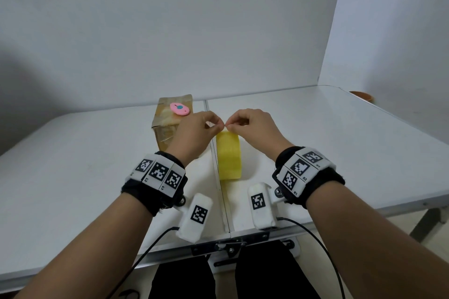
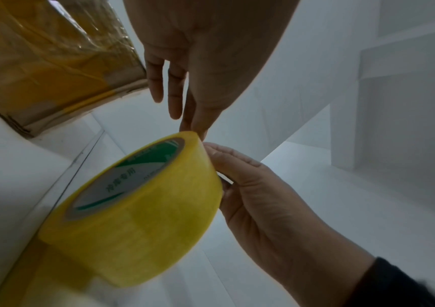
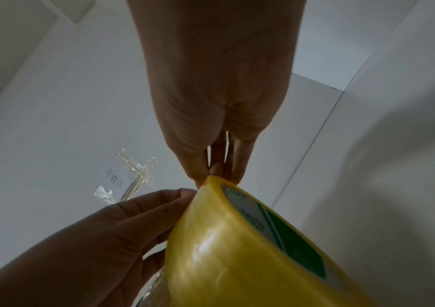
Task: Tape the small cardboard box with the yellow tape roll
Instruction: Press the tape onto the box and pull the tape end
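Note:
A yellow tape roll [image 1: 228, 155] stands on its edge at the table's centre, its green-and-white core [image 2: 132, 176] facing left. My left hand [image 1: 220, 126] and my right hand [image 1: 230, 126] meet at the very top of the roll, fingertips nearly touching, each pinching at the tape's outer layer there. In the left wrist view the left thumb and forefinger [image 2: 196, 128] press together on the roll's rim. The right fingertips [image 3: 217, 173] sit on the same spot. The small cardboard box [image 1: 165, 126], wrapped in shiny tape, stands just behind and left of my left hand.
A pink oval cutter [image 1: 179, 109] lies on top of the box. Crumpled scraps of clear tape [image 3: 137, 176] lie on the white folding table [image 1: 315, 141] beyond the roll. A seam [image 1: 220, 192] runs down the table's middle. An orange-brown object [image 1: 362, 96] sits past the far right edge.

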The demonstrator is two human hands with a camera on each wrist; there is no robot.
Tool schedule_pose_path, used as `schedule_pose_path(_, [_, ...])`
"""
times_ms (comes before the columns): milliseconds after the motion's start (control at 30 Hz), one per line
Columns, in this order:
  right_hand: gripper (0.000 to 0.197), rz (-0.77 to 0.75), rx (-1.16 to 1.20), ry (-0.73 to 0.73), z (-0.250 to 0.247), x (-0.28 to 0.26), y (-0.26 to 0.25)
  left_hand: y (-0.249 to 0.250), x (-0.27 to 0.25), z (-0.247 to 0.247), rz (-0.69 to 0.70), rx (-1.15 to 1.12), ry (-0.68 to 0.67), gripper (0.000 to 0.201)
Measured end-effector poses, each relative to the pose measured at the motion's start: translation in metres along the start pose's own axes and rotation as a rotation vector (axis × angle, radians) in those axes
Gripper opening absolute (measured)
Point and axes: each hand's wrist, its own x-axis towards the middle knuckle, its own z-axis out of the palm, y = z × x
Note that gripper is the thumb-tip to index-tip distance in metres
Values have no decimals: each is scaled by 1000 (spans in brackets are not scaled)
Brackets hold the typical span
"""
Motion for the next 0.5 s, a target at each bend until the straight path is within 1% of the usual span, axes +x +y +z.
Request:
schedule_pose_path(67, [11, 3, -3, -1, 1, 0, 1, 1, -2, 2, -1, -7, 1, 16])
schedule_pose_path(133, [10, 10, 6, 4, 1, 1, 3, 1, -4, 2, -23, -68, -23, 15])
schedule_pose_path(200, [14, 9, -17, -2, 1, 2, 3, 0, -7, 1, -70, -185, -60, 15])
schedule_pose_path(333, [25, 18, -45, -14, 0, 1, 1, -1, -7, 0, -151, -350, -77, 19])
schedule_pose_path(400, [28, 52, -47, -37, -1, 1, 0, -1, -6, -1, -202, -433, -96, 16])
schedule_pose_path(500, [22, 151, -9, -60, -1, 2, 2, 1, -5, -4, -246, -477, -131, 16])
